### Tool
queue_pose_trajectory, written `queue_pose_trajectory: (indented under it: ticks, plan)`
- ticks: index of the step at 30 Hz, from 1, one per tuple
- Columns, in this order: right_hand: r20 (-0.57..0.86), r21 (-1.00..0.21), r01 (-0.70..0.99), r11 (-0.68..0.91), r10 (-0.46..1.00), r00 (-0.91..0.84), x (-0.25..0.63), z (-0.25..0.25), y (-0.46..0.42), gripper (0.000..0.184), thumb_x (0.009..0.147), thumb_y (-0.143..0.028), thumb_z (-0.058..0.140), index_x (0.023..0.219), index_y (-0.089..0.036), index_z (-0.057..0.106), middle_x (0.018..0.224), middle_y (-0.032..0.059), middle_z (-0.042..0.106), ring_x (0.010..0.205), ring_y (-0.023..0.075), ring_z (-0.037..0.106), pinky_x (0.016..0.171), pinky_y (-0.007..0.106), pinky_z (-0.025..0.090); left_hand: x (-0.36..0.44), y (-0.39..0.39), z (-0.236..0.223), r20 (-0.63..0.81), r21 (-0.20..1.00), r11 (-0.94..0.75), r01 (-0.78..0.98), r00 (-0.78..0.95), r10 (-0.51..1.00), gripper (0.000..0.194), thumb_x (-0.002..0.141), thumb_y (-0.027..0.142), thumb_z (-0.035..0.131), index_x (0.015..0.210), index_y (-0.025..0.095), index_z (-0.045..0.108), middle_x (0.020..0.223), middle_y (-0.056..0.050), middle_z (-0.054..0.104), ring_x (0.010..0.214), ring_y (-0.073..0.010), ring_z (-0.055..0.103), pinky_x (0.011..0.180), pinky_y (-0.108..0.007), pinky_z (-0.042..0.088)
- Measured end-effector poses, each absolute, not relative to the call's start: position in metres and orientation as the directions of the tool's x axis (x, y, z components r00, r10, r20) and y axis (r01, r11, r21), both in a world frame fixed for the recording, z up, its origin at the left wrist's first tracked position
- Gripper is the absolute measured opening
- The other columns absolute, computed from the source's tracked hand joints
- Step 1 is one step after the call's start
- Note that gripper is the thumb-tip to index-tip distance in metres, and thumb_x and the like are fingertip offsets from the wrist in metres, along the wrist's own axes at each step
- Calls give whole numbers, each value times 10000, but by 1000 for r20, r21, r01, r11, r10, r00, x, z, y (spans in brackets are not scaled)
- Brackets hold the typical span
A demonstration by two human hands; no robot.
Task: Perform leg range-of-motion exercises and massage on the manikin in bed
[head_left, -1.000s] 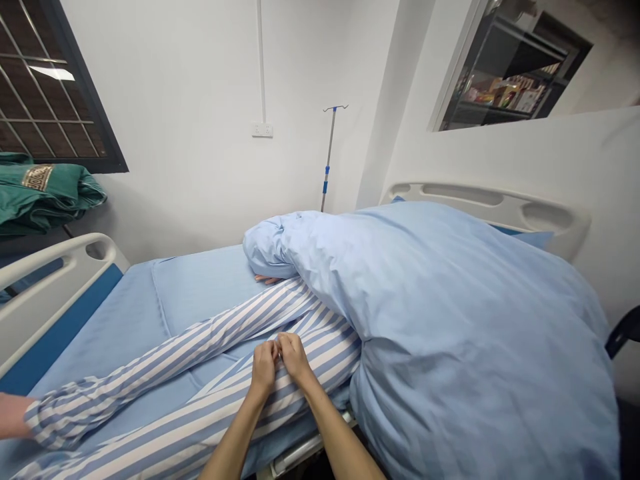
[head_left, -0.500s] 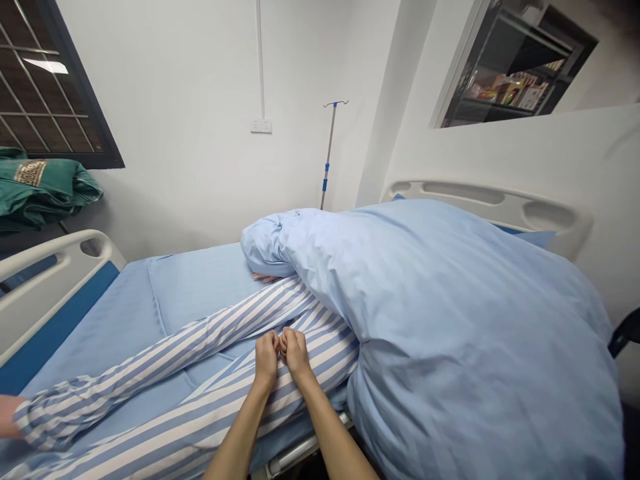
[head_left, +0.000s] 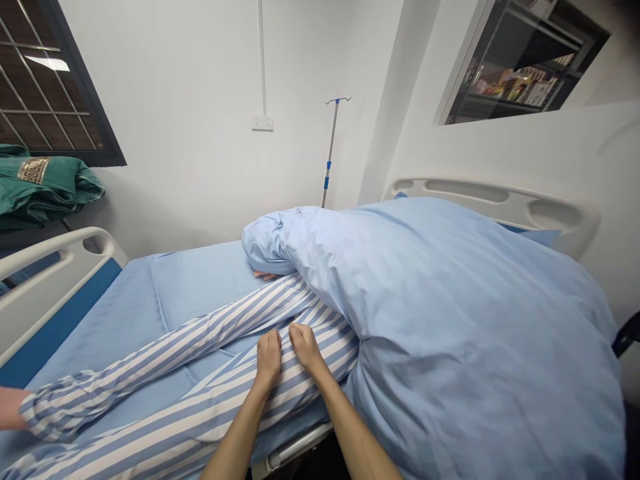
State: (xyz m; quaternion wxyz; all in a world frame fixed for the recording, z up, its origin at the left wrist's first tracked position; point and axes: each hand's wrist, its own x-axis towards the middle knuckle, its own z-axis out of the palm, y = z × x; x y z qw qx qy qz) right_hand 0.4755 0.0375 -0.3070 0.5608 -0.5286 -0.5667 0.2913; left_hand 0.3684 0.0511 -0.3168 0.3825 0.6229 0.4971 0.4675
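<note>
left hand (head_left: 269, 357): curled on striped pajamas (head_left: 320, 357), grip unclear | right hand (head_left: 305, 347): likewise curled, just beside it, grip unclear | pajamas: on blue bed sheet (head_left: 100, 313), near side, partly under blue quilt (head_left: 450, 320) at right | another person's hand (head_left: 10, 407): at left edge, beside sleeve cuff (head_left: 50, 410)
</note>
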Motion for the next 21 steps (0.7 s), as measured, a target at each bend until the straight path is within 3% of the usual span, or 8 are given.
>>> queue_pose_trajectory:
  ticks: [4,10,16,21]
  plan:
    - [316,-938,218,269,923,221,475,-311,38,315,793,-281,337,491,-204,295,475,-51,308,483,93,305,484,235,239,384,49,-302,176,963,-198,182,129,976,324,770,265,323,450,215,315,454,26,348,498,-123,330,525,-261,236]
    - [303,-953,72,295,909,288,481,-309,41,290,784,-303,331,510,-207,339,499,-43,347,502,106,309,505,239,287,418,44,-271,179,982,-180,-64,-21,984,389,820,370,332,467,217,274,431,53,288,450,-96,296,494,-244,268]
    - [285,-957,63,282,887,362,480,-314,42,307,771,-289,362,480,-220,290,456,-56,304,459,104,280,470,240,269,421,40,-300,169,968,-135,211,-154,973,411,840,389,307,470,211,341,449,24,412,473,-110,371,527,-255,271]
    - [326,-939,227,258,879,349,481,-300,40,298,773,-281,353,488,-214,300,464,-48,350,476,105,322,478,239,265,417,41,-305,189,929,-144,340,-103,977,422,861,378,258,518,207,435,526,-31,544,533,-141,470,561,-264,301]
